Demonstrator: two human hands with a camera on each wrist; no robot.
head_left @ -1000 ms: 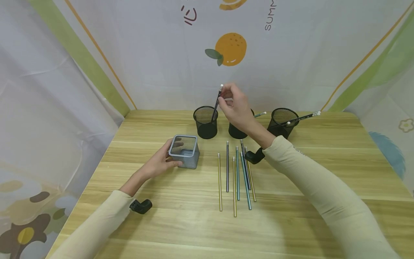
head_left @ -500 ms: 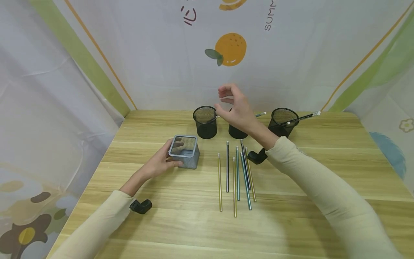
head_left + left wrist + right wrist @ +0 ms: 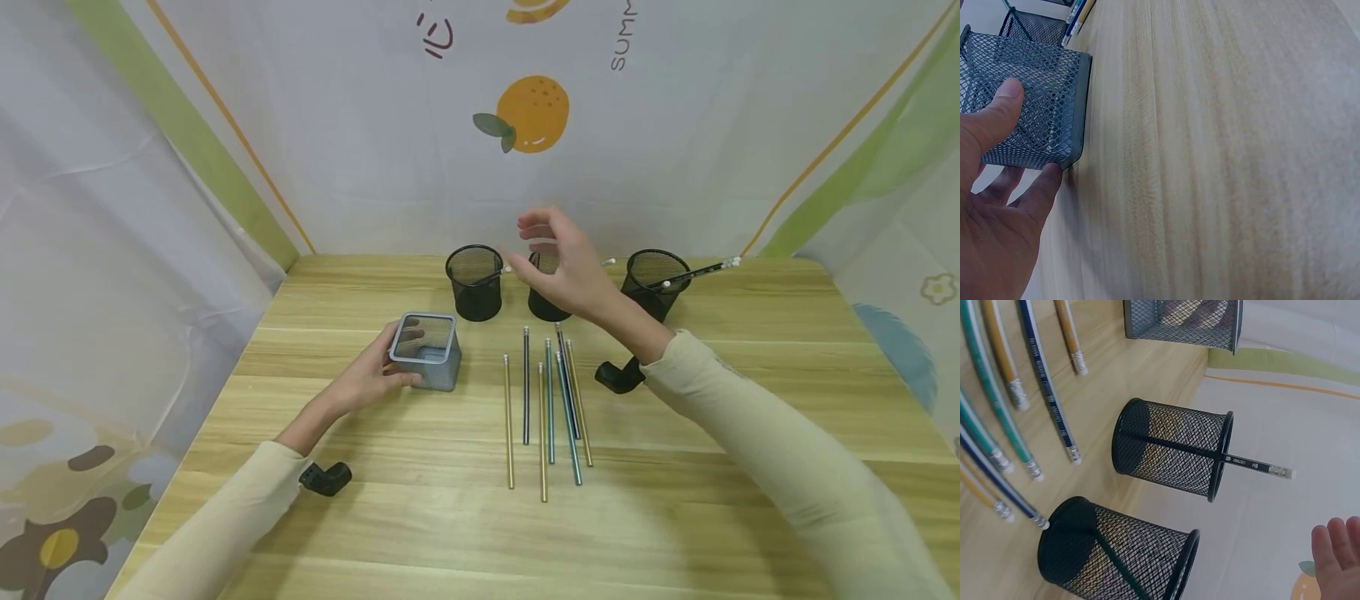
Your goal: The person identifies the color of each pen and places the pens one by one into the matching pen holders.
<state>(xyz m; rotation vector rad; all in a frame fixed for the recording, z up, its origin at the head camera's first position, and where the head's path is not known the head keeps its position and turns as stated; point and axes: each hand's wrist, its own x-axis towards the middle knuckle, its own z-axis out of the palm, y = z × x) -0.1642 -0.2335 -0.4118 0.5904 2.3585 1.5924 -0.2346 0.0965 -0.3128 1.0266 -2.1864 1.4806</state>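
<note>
At the left, my left hand [image 3: 371,375] grips a grey square mesh pencil holder [image 3: 1047,94], its thumb on one side and fingers round another. My right hand [image 3: 573,271] hangs above the middle round mesh pencil cup [image 3: 547,310], fingers apart with nothing in them. In the left round cup [image 3: 1172,447] leans a black pencil [image 3: 1250,464] with a white eraser. A green pencil [image 3: 1119,565] stands in the middle cup, partly hidden by my right hand in the head view. The right round cup [image 3: 651,279] holds black pencils [image 3: 705,271].
Several gold, teal and dark pencils [image 3: 543,433] lie on the wooden table [image 3: 420,517] in front of the cups, some crossing. A white curtain [image 3: 360,125] with fruit prints hangs behind the table's back edge.
My right hand has let go of the black pencil, which dropped into the left cup and leans there. The hand has then opened and drawn back to the right. My left hand stays put.
</note>
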